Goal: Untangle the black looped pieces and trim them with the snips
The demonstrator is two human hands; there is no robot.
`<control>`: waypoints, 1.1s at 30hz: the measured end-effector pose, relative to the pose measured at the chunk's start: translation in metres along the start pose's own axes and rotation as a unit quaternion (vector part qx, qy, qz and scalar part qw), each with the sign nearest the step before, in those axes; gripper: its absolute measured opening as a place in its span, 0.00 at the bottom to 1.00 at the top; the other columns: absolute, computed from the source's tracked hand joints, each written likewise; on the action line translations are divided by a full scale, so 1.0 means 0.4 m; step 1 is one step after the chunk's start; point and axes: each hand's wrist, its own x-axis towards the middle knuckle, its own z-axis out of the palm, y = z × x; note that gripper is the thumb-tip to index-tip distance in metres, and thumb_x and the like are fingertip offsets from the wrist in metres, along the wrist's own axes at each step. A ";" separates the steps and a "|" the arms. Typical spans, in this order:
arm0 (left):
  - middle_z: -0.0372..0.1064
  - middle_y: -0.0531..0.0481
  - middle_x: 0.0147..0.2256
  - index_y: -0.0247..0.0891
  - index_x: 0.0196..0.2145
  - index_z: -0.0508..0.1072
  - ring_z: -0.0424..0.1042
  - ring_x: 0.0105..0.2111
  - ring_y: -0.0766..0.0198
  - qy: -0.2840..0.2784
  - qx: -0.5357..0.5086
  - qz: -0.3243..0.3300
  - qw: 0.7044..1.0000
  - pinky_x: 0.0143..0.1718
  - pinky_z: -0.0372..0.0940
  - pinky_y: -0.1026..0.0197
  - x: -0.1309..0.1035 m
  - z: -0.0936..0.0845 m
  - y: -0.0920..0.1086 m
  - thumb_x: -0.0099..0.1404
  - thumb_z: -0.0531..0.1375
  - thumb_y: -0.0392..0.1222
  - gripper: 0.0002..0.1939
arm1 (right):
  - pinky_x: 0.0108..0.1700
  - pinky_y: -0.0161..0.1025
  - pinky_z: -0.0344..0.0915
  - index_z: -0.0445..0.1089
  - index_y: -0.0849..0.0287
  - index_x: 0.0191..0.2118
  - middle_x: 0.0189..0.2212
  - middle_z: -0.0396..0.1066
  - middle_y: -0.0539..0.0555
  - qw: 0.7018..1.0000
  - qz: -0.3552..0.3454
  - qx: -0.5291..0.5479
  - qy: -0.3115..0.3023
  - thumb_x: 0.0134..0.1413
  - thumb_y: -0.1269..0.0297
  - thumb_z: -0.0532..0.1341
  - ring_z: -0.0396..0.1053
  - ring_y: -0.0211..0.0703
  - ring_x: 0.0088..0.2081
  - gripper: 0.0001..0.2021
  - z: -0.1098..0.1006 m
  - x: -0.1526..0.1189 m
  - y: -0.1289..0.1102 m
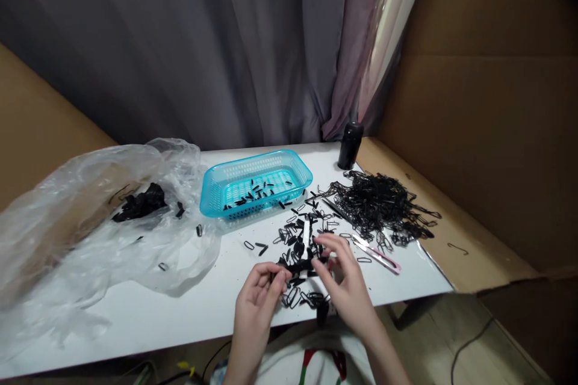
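Observation:
My left hand (261, 292) is pinched at the left end of a dark black strip (298, 267), a few centimetres above the table. My right hand (341, 274) curves around the other end, with thumb and fingers apart; whether the thumb touches the strip I cannot tell. Under and around both hands lie many small black wire loops (293, 298) and short black pieces (316, 299). A white strip (306, 234) lies among them. Just right of my right hand rests a pink-handled cutting tool (379, 257).
A blue plastic basket (210, 192) holding short black pieces stands behind the hands. Tangled black loops (379, 204) are heaped at the right, near a black bottle (350, 145). A clear plastic bag (171, 264) spreads over the left side. Cardboard walls (487, 132) flank the white table (180, 331).

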 end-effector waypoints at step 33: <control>0.70 0.43 0.52 0.36 0.53 0.70 0.73 0.47 0.53 -0.267 0.262 0.128 0.919 0.46 0.71 0.47 0.293 0.016 -0.005 0.70 0.61 0.44 0.17 | 0.45 0.48 0.73 0.68 0.61 0.53 0.49 0.71 0.57 0.988 -0.030 -0.005 -0.151 0.65 0.61 0.62 0.74 0.46 0.44 0.14 -0.040 0.252 0.106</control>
